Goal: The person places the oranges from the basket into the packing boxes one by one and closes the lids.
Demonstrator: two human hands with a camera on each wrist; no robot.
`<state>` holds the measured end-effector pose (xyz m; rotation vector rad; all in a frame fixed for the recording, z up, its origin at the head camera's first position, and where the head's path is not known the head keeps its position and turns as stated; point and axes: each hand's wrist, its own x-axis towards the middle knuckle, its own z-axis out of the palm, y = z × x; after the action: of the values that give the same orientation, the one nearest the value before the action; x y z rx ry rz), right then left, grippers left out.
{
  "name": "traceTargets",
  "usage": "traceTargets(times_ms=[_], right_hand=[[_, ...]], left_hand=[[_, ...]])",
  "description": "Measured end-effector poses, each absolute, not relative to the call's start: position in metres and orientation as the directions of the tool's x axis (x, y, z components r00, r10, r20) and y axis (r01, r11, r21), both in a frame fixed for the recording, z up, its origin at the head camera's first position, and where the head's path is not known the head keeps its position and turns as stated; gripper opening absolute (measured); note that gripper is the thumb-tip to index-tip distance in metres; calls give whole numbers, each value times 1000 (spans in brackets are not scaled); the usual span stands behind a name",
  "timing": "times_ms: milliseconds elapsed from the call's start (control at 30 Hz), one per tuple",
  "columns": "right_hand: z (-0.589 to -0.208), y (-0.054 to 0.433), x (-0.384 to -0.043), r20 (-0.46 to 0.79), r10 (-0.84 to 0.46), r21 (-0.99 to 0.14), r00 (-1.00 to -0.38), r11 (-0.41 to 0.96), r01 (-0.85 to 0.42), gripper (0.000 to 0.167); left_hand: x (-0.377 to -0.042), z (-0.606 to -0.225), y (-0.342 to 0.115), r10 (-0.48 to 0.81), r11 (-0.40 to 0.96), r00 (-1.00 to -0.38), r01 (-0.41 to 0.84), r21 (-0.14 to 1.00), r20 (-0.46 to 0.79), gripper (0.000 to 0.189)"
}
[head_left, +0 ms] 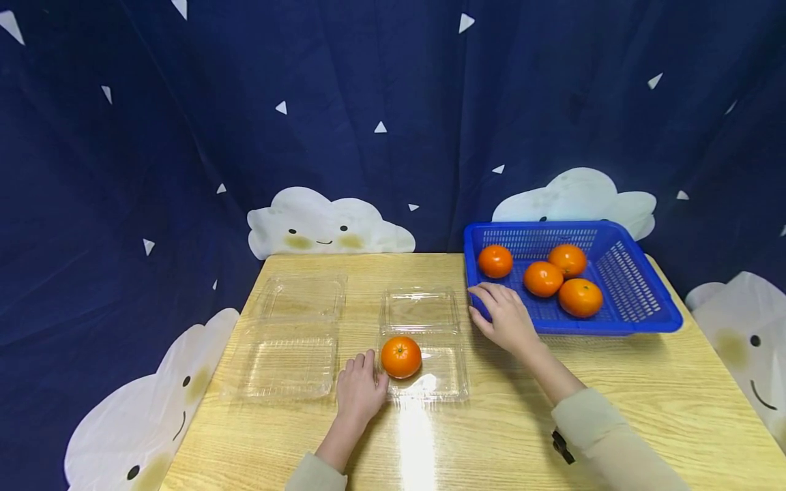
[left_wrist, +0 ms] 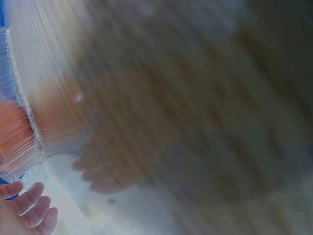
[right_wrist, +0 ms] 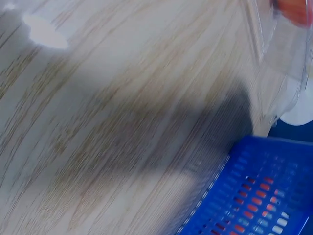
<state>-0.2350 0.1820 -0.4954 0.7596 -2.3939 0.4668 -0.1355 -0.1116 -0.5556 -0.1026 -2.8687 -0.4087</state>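
One orange (head_left: 401,357) with a small green stem end sits in the front half of an opened clear plastic clamshell box (head_left: 443,368). Beside the left edge of that box is my left hand (head_left: 358,390), fingers loosely extended, with the thumb close to the fruit. The left wrist view shows the same hand (left_wrist: 30,211) at its lower left corner, its fingers slightly bent and apart. My right hand (head_left: 506,320) reaches over the front left corner of a blue plastic basket (head_left: 638,320). Its fingers are lightly bent at the rim, with no fruit in them.
Inside the basket lie several oranges (head_left: 580,298). A second opened clear box (head_left: 291,368) rests at the left on the wooden table (head_left: 516,436). A dark blue curtain (head_left: 368,164) with clouds and triangles hangs behind the table and at its sides.
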Motion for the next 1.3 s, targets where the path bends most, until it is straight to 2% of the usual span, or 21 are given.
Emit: traceTargets(times_ms=[400, 767, 1300], right_hand=[[-496, 220, -242, 613, -301, -185, -731, 845, -503, 39], [-491, 257, -247, 426, -196, -248, -883, 913, -323, 44], [-485, 301, -256, 286, -69, -273, -956, 950, -150, 50]], left_hand=[[-136, -555, -111, 29, 956, -973, 94, 278, 229, 45], [-136, -556, -112, 32, 957, -969, 101, 273, 245, 45], [-136, -556, -112, 34, 957, -966, 104, 269, 256, 44]])
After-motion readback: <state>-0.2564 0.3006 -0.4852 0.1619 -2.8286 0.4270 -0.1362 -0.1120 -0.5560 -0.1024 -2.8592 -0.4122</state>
